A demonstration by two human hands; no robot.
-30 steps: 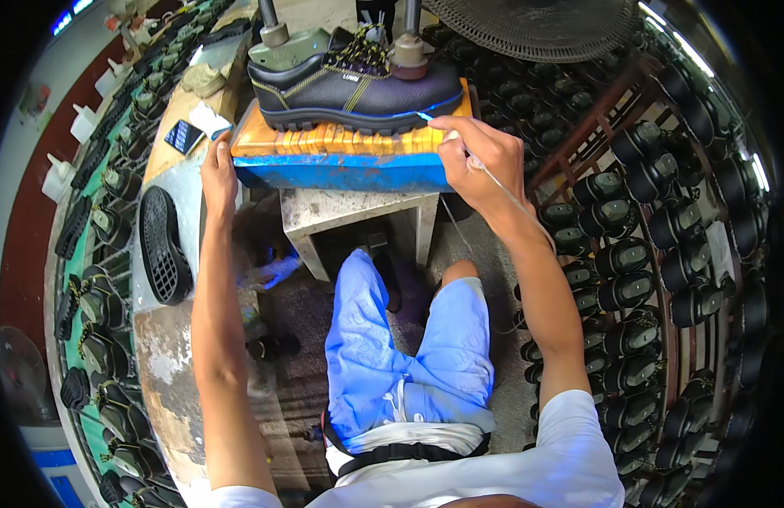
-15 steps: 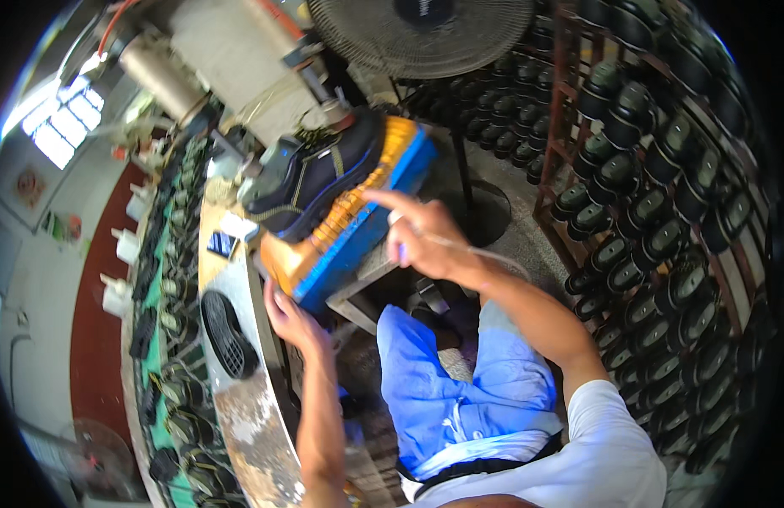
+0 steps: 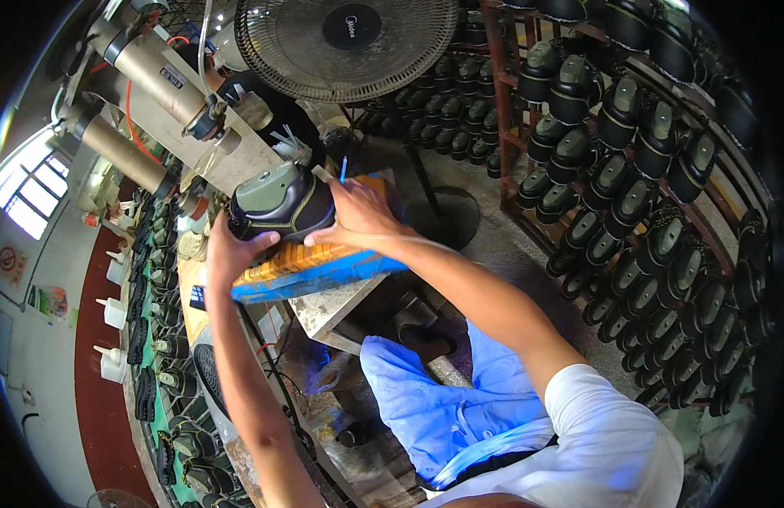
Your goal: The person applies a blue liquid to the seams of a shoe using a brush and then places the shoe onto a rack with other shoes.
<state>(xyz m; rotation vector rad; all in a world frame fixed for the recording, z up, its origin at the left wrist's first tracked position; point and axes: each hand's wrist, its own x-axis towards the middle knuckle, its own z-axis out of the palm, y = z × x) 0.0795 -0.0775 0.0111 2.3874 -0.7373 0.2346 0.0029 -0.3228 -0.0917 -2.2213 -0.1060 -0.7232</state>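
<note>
A dark shoe (image 3: 303, 206) with yellow stitching, on a grey-green shoe last (image 3: 269, 188), sits over the ribbed orange pad (image 3: 311, 256) of the press. Blue material (image 3: 324, 278) forms the pad's lower side. My left hand (image 3: 233, 256) is closed round the shoe's left end, thumb along its near side. Gripping its right side is my right hand (image 3: 356, 213), thumb also at the near lower edge. The far fingers of both hands are partly hidden. Two metal press cylinders (image 3: 159, 85) stand raised above and behind the shoe, apart from it.
A black fan (image 3: 350, 34) stands behind the press. Racks of lasted shoes (image 3: 637, 169) fill the right. On the left, a green conveyor (image 3: 168, 385) carries shoes and soles. A black sole (image 3: 208, 377) lies on the worn bench, partly behind my left forearm.
The press cylinders have lifted off the shoe. My hands have moved from the pad's edge and mid-air onto the shoe, which now sits turned, its near end toward me. The view has shifted.
</note>
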